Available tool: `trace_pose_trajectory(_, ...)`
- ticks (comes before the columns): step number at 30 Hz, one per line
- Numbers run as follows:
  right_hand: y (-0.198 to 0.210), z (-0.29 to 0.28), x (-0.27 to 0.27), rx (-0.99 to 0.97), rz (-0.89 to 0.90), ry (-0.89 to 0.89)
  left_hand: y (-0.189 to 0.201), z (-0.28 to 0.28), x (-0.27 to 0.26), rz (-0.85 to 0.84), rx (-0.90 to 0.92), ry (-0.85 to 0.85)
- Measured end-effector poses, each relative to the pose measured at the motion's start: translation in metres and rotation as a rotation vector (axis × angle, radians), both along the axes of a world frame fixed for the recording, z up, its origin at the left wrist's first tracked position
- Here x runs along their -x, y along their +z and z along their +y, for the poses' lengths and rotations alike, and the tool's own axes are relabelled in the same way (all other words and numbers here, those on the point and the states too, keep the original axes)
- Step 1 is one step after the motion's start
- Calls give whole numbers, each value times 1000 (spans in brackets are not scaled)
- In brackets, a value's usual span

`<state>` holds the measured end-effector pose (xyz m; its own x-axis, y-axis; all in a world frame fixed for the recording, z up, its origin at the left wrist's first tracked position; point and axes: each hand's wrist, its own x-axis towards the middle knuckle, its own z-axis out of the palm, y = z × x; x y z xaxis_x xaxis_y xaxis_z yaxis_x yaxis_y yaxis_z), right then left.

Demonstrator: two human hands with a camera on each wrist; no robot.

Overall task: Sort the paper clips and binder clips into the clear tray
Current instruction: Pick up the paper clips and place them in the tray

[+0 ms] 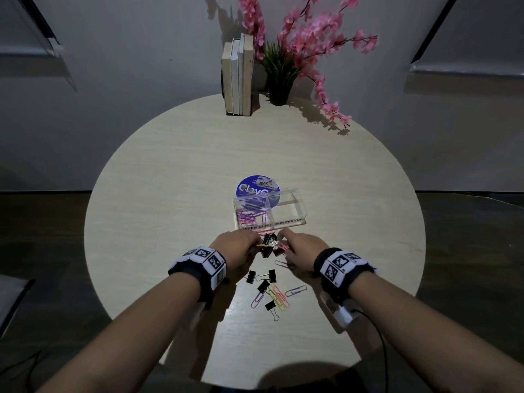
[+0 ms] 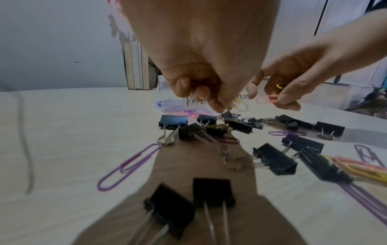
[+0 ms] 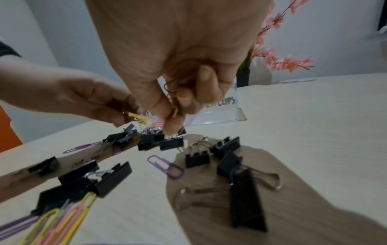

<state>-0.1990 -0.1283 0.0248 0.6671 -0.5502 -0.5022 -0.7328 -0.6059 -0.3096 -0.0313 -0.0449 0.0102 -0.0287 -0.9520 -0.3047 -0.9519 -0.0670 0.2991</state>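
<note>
Paper clips and black binder clips (image 1: pixel 268 246) are lying mixed in a loose heap on the round surface (image 1: pixel 175 177), just near of the clear tray (image 1: pixel 295 204). More of them, among them a purple paper clip (image 1: pixel 257 298) and a binder clip (image 1: pixel 268 276), are trailing nearer toward the person. The tray is standing past the heap with two compartments: its left one, lettered for paper clips, is holding several pink and purple clips (image 1: pixel 249 218), while the right one is lettered for binder clips. A blue round disc (image 1: pixel 256 185) is lying just far of the tray.

Both hands are reaching into the heap. The left hand (image 1: pixel 236 246) is curling its fingers (image 2: pixel 217 103) down together, pinching a yellow paper clip (image 3: pixel 137 116) over the binder clips. The right hand (image 1: pixel 300 248) is pinching a pink paper clip (image 2: pixel 267 99) between thumb and forefinger, with more paper clips (image 3: pixel 176 84) tucked inside its curled fingers (image 3: pixel 206 86).

Books (image 1: pixel 238 75) and a pink flowering plant (image 1: pixel 300 43) are standing at the far edge.
</note>
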Motion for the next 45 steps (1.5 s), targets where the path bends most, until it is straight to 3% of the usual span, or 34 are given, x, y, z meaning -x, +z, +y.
trace_pose_trajectory(7,3,11,24,-177,-19,-137,-1,16,-1,14,-38,45)
trace_pose_trajectory(13,-4,29,36,-68,80,44,-8,21,-2,-79,-68,104)
trace_pose_trajectory(18,-9,32,36,-48,191,206,-5,31,-8,-45,-75,232)
trace_pose_trajectory(27,0,24,24,-24,35,-62,7,36,-2,0,-126,247)
trace_pose_trajectory(35,-2,20,15,-73,-12,-152,5,21,14,112,-103,247)
trace_pose_trajectory(38,-9,24,11,-28,-58,-219,9,25,19,55,-105,184)
trace_pose_trajectory(41,-15,28,8,-3,-13,-201,13,30,27,-25,-59,-1)
trace_pose_trajectory(45,-24,30,3,27,51,-150,5,36,36,-243,-205,-232)
